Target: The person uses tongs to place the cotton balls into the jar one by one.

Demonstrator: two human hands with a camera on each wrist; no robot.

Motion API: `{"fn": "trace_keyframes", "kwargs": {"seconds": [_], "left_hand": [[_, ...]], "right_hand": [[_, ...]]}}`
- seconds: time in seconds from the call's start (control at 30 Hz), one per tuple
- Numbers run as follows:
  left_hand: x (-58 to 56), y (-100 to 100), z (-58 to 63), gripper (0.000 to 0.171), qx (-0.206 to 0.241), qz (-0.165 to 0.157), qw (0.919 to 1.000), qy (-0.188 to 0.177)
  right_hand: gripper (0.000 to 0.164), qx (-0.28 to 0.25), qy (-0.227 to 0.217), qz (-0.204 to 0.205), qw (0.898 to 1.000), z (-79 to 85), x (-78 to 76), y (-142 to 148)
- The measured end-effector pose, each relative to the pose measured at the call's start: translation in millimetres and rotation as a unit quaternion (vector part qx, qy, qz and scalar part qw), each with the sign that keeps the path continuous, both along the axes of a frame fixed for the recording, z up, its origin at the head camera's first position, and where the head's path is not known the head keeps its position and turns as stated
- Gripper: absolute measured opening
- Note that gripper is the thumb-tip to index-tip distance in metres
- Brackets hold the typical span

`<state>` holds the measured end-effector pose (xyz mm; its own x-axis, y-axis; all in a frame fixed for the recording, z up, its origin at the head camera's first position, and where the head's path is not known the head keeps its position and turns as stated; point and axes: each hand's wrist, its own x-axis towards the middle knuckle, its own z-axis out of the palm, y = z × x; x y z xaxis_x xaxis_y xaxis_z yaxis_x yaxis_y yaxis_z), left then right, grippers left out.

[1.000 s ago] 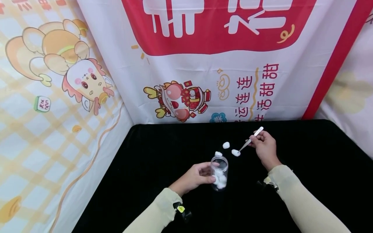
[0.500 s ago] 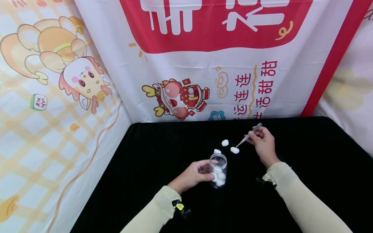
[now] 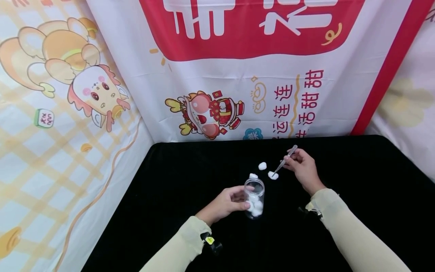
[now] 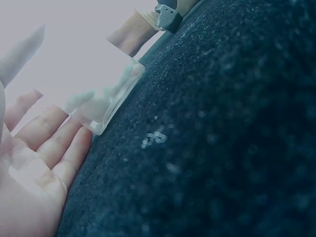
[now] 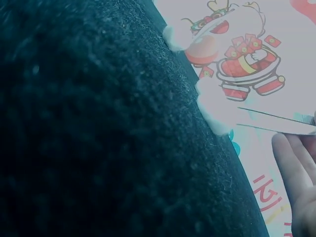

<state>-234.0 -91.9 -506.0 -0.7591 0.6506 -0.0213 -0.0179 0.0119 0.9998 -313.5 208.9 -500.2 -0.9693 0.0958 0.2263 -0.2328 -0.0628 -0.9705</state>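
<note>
My left hand holds a clear jar, thumb at its near side and fingers behind; its open mouth faces up. Several white cotton balls lie inside. My right hand pinches metal tweezers, whose tips are at a loose cotton ball on the black cloth. In the right wrist view, the prongs of the tweezers stand apart at that cotton ball; whether they grip it, I cannot tell. Glare washes out most of the jar in the left wrist view.
Another cotton ball lies farther back, left of the tweezers. One more cotton ball sits just behind the jar's rim. The black tabletop ends at a printed fabric backdrop, with patterned cloth along the left.
The tweezers have tilted more upright, and their tips have moved from the cotton ball's right side onto it. My right hand has shifted slightly left. The left hand keeps the jar nearly still.
</note>
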Motion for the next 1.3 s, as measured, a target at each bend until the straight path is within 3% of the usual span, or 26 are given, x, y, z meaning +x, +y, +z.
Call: {"fn": "trace_keyframes", "kwargs": {"seconds": [0.13, 0.33, 0.67, 1.3], "left_hand": [[-0.2, 0, -0.1, 0.048, -0.003, 0.000, 1.0000, 0.000], [-0.8, 1, -2.2, 0.047, 0.000, 0.000, 1.0000, 0.008], [-1.1, 1, -3.4, 0.047, 0.000, -0.001, 0.9999, 0.011], [-1.5, 0, -3.0, 0.047, 0.010, -0.005, 0.9999, -0.005]], "right_hand": [[0.018, 0.027, -0.017, 0.003, 0.999, 1.8, 1.6, -2], [0.017, 0.035, 0.008, -0.029, 0.999, 1.9, 2.2, -4], [0.013, -0.007, 0.016, -0.030, 0.999, 2.9, 2.3, -4], [0.014, -0.082, 0.036, -0.020, 0.996, 20.7, 6.3, -1]]}}
